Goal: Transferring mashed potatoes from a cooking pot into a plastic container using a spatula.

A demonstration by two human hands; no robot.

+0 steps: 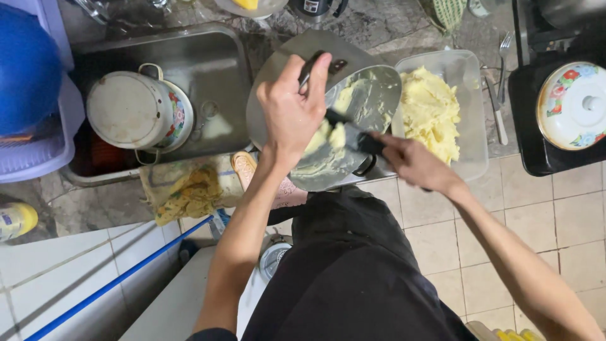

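Observation:
My left hand (291, 107) grips the black handle of a steel pot (372, 101) and holds it tilted over the counter. Yellow mash clings to the pot's inside. My right hand (411, 162) holds a dark spatula (353, 134) that reaches into the pot, with a lump of mash on its blade. Just right of the pot stands a clear plastic container (472, 107) heaped with yellow mashed food (430, 110).
A steel sink (214, 69) at the left holds an upturned white enamel pot (136, 110). A blue basin (25, 69) is at far left. A fork (505, 47) and knife lie right of the container. A floral lidded pot (573, 104) sits on the stove.

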